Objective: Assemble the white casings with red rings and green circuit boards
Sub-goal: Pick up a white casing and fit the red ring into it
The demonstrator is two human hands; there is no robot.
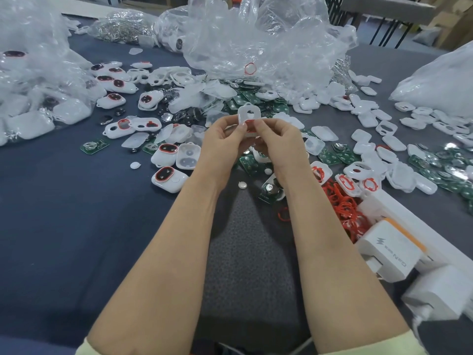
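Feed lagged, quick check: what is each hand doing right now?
Left hand: pinching the white casing.
Right hand: pinching the same casing, fingertips at its red ring.

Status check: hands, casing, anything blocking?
Left hand and right hand both pinch one white casing. Red ring at its lower edge, between the hands. Nothing blocking.

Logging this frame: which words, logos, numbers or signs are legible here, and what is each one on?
A grey lightning-bolt sign, no words: on the white plug-in charger block with an orange edge.
Grey lettering beside that bolt: turned away and blurred, not readable.
Print on the green circuit boards: too small to read.
No marking shows on the white plastic casing pinched by the left hand and right hand.
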